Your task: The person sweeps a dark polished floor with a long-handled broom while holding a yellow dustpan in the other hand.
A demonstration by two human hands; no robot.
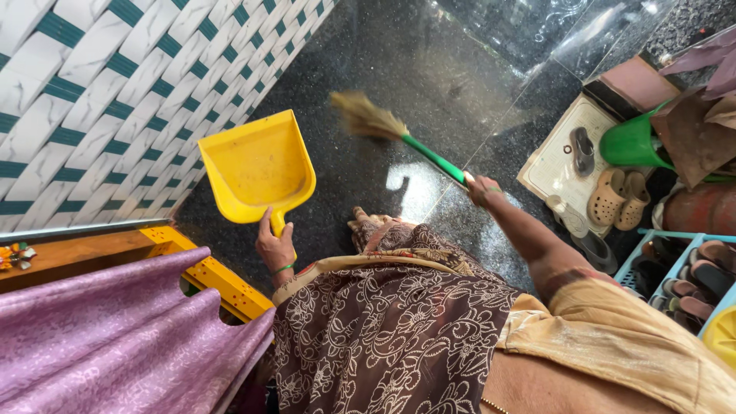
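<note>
My left hand (274, 247) grips the handle of a yellow plastic dustpan (257, 167), held low over the dark speckled floor (406, 69) with its scoop pointing away from me. My right hand (481, 188) is closed round the green handle of a broom (399, 134). The broom's straw head is blurred and sits just right of the dustpan, above the floor. My foot (360, 215) shows below the patterned brown dress, between the two hands.
A white and teal tiled wall (92, 107) rises at left. A purple curtain (115, 337) and a yellow door frame (218, 280) lie near left. At right: a mat (556, 157) with sandals, a green bucket (632, 142), a blue crate (675, 280) of footwear.
</note>
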